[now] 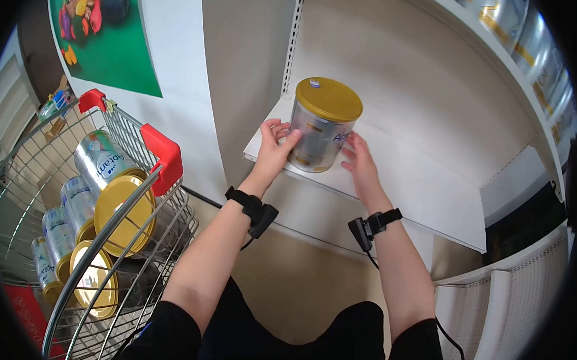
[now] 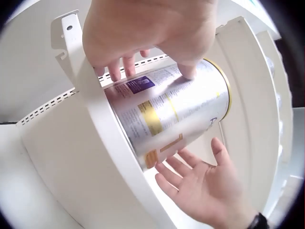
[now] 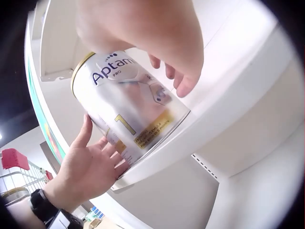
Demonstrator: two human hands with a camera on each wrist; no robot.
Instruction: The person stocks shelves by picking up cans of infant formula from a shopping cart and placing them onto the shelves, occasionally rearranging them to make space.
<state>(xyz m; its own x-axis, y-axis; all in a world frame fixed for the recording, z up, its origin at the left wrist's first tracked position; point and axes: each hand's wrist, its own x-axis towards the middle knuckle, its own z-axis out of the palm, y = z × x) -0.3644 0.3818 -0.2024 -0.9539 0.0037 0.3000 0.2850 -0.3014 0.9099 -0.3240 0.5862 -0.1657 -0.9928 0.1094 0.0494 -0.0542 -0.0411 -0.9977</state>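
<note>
**Gold-lidded tin, upright on a shelf, one hand at either side**

Step in hand: the placing or adjusting of one tin [image 1: 319, 139], by judgement. It stands at the near edge of a white shelf [image 1: 423, 192], toward the left end.

Left hand [image 1: 274, 150]: at the tin's left side; thumb against the wall, fingers relaxed and apart.

Right hand [image 1: 364, 164]: at the right side, half-spread, fingers loosely bent, not wrapped round; whether its fingertips touch cannot be told.

Next move, by judgement: any shift farther in calls for even, light pressure from both sides, base kept flat; smooth metal could slip through so loose a hold, and the near edge leaves little margin.

Materials: tin, a straight-sided cylinder, silvery and glossy, with gold panels and dark print; lid [image 1: 329, 98], round, gold, shallow-rimmed, bearing a small pale sticker [image 1: 314, 83]. Shelf, a smooth flat board with a thin, straight lip; slotted metal upright [image 1: 292, 45] at its far left.

Also listed: shopping cart [image 1: 164, 154], left, open wire mesh with red fittings [image 1: 92, 100], holding similar tins [image 1: 99, 159], tilted and stacked; more silvery tins [image 1: 502, 15] on the upper shelf [image 1: 475, 35], right.
</note>
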